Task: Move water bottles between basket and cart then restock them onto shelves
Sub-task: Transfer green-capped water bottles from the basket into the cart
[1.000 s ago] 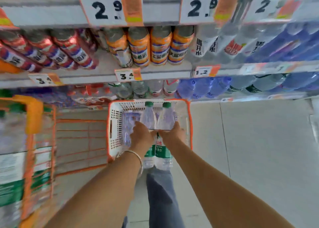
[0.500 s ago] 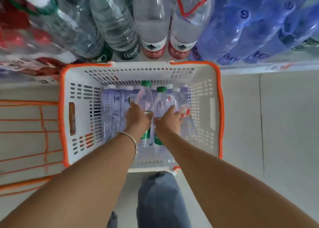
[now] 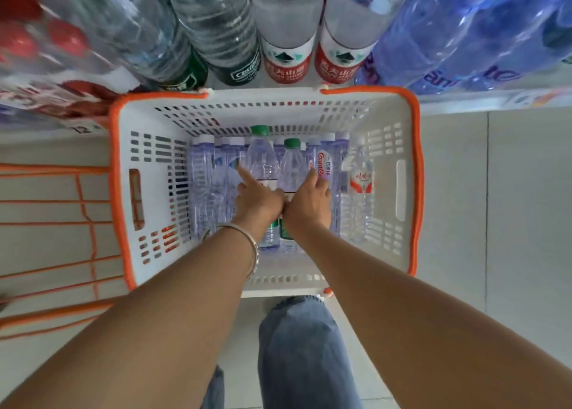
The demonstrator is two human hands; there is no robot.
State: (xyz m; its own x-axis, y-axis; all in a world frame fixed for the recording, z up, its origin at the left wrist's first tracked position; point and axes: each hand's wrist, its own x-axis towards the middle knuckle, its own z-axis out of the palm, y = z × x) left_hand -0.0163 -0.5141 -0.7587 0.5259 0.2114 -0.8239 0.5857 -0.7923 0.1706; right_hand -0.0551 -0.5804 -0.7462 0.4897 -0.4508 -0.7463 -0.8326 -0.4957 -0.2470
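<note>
Two green-capped clear plastic water bottles, upright in an orange-rimmed white plastic basket, are covered by the left hand and right hand, caps beyond straight forefingers; clasp cannot be told.

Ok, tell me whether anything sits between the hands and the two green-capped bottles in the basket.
Nothing visible does. The left hand lies directly on the left green-capped bottle and the right hand on the right green-capped bottle, inside the basket. The neighbouring white-capped bottles sit beside them, not between.

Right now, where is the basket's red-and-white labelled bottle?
Head view: the red-and-white labelled bottle is at the right end of the row in the basket, beside the Ganten bottle, right of the right hand.
</note>
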